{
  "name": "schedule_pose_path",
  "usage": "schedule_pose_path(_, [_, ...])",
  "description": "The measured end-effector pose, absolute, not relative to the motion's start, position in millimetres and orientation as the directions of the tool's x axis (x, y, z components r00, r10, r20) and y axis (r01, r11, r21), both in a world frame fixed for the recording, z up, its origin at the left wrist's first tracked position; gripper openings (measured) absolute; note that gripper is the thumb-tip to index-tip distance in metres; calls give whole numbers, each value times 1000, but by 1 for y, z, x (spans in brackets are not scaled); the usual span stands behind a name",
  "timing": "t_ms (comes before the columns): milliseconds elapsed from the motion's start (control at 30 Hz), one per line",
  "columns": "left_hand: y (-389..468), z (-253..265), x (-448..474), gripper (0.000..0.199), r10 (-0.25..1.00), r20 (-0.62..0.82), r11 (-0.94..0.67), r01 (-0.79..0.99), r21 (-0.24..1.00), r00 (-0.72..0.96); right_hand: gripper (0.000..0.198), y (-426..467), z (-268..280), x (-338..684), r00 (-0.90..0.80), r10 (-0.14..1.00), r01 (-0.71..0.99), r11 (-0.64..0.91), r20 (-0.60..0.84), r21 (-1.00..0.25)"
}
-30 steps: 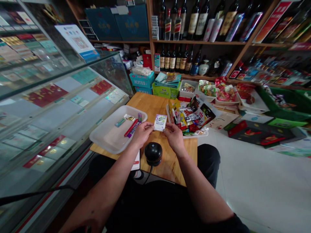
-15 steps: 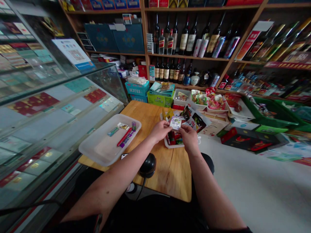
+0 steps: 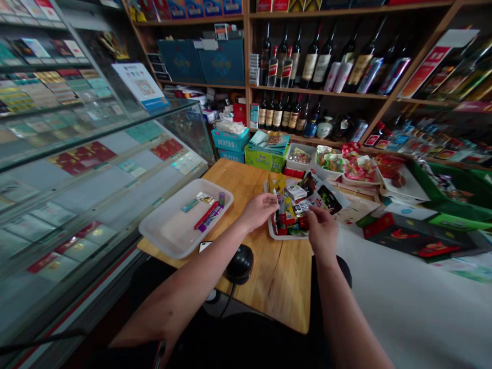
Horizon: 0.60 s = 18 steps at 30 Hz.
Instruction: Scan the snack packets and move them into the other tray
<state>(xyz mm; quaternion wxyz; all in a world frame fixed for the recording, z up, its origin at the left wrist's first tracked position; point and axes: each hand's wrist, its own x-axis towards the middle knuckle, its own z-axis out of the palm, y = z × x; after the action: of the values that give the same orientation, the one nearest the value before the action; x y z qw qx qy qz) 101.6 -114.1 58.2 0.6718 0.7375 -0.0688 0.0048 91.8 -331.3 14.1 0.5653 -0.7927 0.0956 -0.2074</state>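
A white plastic bin (image 3: 282, 237) full of mixed small snack packets stands on the wooden table. My left hand (image 3: 261, 211) hovers at its left rim, fingers loosely curved and slightly apart, and no object shows in them. At the right side, the fingertips of my right hand (image 3: 322, 230) pinch the edge of a small white packet with black print (image 3: 302, 206). Just behind that packet, a small white box (image 3: 295, 192) lies on top of the pile. Left of my arms is a shallow translucent tray (image 3: 165, 230) with several small sticks and packs in it.
A black scanner-like device (image 3: 240, 264) with a cord sits near the table's front edge, beside a phone (image 3: 204, 246). To the left runs a glass display counter (image 3: 115, 128). Behind are snack boxes (image 3: 265, 159) and shelves of bottles (image 3: 309, 64).
The small white item held between both hands now lies on the pile. My hands have moved apart, the right one down to another packet. The view has shifted slightly left.
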Motion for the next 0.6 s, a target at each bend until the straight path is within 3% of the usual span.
schedule_pose_path(133, [-58,67,56,27,17,132,-123,-129,984,991,41,-372,1,46,835,-491,35,-402,248,-915])
schedule_pose_path(200, [-29,65,30,27,147,107,-116,-90,989,983,42,-406,-18,24,790,-568,-102,-491,229,-865])
schedule_pose_path(267, [-1,59,4,29,302,86,-126,-50,991,949,45,-439,-46,5,792,-587,-302,-612,165,-731])
schedule_pose_path(367, [36,42,-33,32,481,83,-161,-6,987,873,60,-473,-92,-17,853,-519,-480,-738,-57,-474])
schedule_pose_path(467, [68,23,-66,31,648,126,-262,65,963,751,69,-490,-123,-26,873,-476,-472,-767,-106,-436])
schedule_pose_path(600, [94,3,-100,32,760,212,-364,132,922,614,43,-504,-124,-14,905,-393,-425,-836,-162,-347])
